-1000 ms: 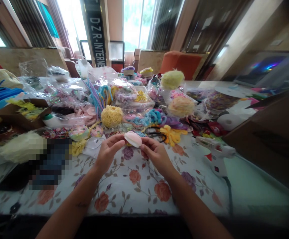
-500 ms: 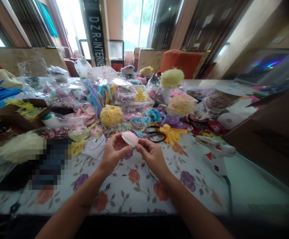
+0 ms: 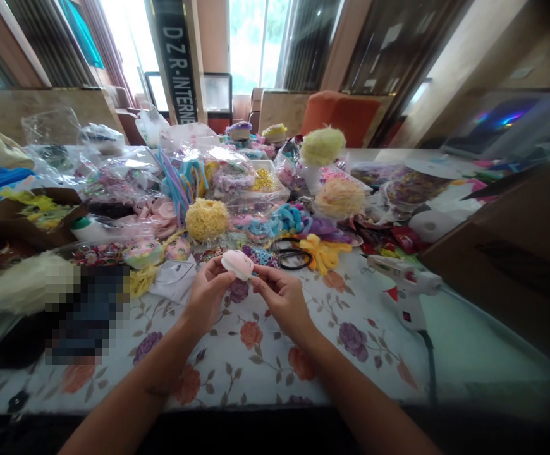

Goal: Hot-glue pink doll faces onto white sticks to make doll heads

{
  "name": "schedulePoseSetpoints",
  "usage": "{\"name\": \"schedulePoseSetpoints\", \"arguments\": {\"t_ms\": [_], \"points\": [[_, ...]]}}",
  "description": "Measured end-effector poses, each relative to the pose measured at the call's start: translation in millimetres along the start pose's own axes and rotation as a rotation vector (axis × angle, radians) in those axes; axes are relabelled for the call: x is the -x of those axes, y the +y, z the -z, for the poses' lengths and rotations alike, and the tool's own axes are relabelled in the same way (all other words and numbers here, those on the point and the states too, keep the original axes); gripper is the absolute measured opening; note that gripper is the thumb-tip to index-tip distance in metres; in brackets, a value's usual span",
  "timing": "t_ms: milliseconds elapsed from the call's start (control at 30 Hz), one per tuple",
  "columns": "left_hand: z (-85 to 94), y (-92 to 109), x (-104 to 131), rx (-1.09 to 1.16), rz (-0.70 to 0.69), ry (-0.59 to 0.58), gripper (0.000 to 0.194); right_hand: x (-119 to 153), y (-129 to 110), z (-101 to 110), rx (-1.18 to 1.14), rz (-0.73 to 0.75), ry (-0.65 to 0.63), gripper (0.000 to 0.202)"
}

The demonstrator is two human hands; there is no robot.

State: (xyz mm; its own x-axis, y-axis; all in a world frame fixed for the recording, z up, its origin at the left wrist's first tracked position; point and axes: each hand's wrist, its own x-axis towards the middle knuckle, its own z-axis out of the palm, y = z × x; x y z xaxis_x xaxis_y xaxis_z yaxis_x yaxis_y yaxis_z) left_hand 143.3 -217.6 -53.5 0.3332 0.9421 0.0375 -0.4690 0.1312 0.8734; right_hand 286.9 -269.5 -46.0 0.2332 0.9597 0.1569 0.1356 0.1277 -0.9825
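Note:
A small pale pink and white rounded piece [image 3: 238,263] is held up between both hands over the flowered tablecloth [image 3: 251,360]. My left hand [image 3: 208,292] pinches its left side with thumb and fingers. On its lower right edge, my right hand [image 3: 281,294] grips with thumb and fingertips. Dark marks show on the pink face. Just behind the hands lie a yellow fluffy ball [image 3: 207,220], a black cord loop [image 3: 296,254] and yellow fuzzy strips [image 3: 323,253].
A white glue gun [image 3: 408,287] lies on the right, beside a large cardboard box [image 3: 507,246]. Plastic bags, yarn balls and trinkets pile across the back. At left are a pale fluffy bundle [image 3: 28,284] and a small open carton [image 3: 61,221].
The pink piece has turned, so more of its pink face with dark marks shows. Both hands still hold it; the whole view has shifted slightly.

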Motion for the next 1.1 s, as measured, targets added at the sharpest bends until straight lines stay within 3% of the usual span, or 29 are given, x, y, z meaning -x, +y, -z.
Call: {"name": "schedulePoseSetpoints", "arguments": {"t_ms": [500, 767, 967, 1100], "points": [[-2.4, -0.1, -0.2, 0.178, 0.114, -0.042, 0.032, 7.1, -10.7, -3.8, 0.034, 0.038, -0.005, 0.019], [-3.9, 0.6, 1.9, 0.229, 0.226, -0.031, 0.027, -0.8, -5.1, 0.0, -0.106, -0.100, -0.078, 0.026], [-3.7, 2.5, 1.9, 0.246, 0.272, -0.058, 0.033, -3.2, 2.7, -0.3, -0.228, -0.150, -0.076, 0.028], [-1.6, 2.6, 0.9, 0.247, 0.293, -0.061, 0.038, -3.8, 4.6, 0.3, -0.237, -0.170, -0.079, 0.044]]}}
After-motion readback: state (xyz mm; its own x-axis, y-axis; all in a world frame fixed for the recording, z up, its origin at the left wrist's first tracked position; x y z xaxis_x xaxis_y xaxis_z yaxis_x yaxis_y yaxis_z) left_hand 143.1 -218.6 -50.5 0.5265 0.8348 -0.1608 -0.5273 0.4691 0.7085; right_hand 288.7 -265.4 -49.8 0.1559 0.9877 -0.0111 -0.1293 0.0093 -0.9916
